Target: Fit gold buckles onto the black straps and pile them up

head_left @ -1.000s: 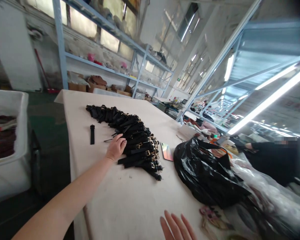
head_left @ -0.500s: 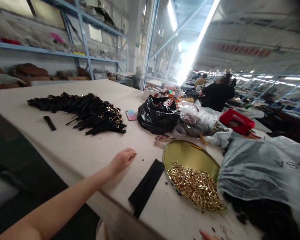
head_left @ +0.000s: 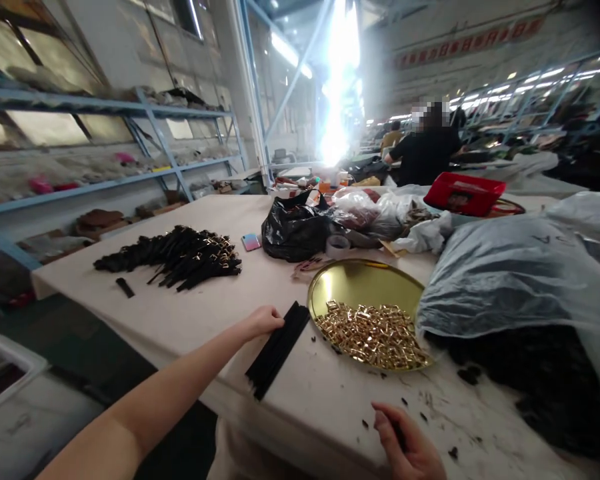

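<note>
My left hand point(head_left: 267, 321) is at the upper left edge of a flat stack of black strips point(head_left: 279, 350), its fingers closed on that edge; the fingertips are partly hidden. The stack lies slanted near the table's front edge. My right hand point(head_left: 409, 443) is low over the table, fingers loosely curled, with a gap between thumb and index finger and nothing visible in it. Beyond it sits a round gold tray point(head_left: 357, 277) bearing a heap of small gold buckles point(head_left: 375, 337). A pile of black straps with gold buckles point(head_left: 180, 257) lies at the left.
One loose black strap point(head_left: 125, 288) lies before the pile. A phone point(head_left: 251, 242), a black plastic bag point(head_left: 295, 230) and a tape roll point(head_left: 338, 246) are behind the tray. A large translucent bag point(head_left: 495, 280) with black material fills the right. A co-worker point(head_left: 425, 150) stands in the background.
My left hand has moved from bare table to the edge of the black strip stack. My right hand has come further into view at the bottom. The camera view has shifted.
</note>
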Demonstrator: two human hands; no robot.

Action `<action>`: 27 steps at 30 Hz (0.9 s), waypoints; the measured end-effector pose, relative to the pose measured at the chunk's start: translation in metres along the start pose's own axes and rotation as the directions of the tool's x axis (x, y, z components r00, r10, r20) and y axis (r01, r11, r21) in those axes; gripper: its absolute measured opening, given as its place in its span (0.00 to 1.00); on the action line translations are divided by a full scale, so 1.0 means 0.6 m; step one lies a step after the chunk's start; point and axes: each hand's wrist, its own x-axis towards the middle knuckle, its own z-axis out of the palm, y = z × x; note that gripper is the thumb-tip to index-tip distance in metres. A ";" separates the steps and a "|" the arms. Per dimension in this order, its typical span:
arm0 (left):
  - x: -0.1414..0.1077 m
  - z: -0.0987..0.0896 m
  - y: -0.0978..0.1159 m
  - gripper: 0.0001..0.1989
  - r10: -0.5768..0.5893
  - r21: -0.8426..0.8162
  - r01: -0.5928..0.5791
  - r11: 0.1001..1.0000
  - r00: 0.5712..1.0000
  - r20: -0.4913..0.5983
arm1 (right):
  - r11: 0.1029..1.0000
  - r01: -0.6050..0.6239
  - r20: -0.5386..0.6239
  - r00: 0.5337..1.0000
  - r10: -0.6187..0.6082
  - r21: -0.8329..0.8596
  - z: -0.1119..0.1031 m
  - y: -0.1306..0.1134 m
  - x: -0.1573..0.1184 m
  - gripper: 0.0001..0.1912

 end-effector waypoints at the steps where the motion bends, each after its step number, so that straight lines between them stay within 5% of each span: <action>1: -0.009 -0.003 0.008 0.11 -0.002 -0.040 0.001 0.999 0.999 -0.035 | 1.000 -0.015 0.014 1.000 0.015 0.025 -0.002 0.000 0.000 0.15; 5: -0.067 -0.007 0.053 0.14 0.080 -0.227 -0.112 0.967 0.986 -0.145 | 0.993 -0.080 0.086 0.994 0.073 0.088 -0.010 -0.008 0.007 0.15; 11: -0.119 0.061 0.108 0.13 0.280 -0.471 -0.232 0.851 0.960 0.032 | 0.978 -0.193 0.019 0.981 0.192 0.085 -0.051 -0.032 0.054 0.18; 15: -0.098 0.087 0.098 0.10 0.329 -0.365 -0.315 0.876 0.944 -0.027 | 0.975 -0.188 -0.037 0.982 0.184 -0.118 -0.093 -0.020 0.071 0.18; 20: -0.115 0.068 0.089 0.10 0.329 -0.208 -0.349 0.914 0.936 -0.124 | 0.932 -0.090 -0.067 0.995 0.071 -0.351 -0.106 -0.005 0.081 0.15; 24: -0.156 0.092 0.099 0.10 0.455 -0.155 -0.434 0.888 0.879 0.142 | 0.837 0.096 0.047 0.995 -0.084 -0.539 -0.090 -0.012 0.125 0.13; 27: -0.151 0.115 0.088 0.10 0.520 -0.078 -0.515 0.854 0.834 0.183 | 0.696 0.203 0.210 0.975 -0.076 -0.689 -0.082 -0.015 0.164 0.13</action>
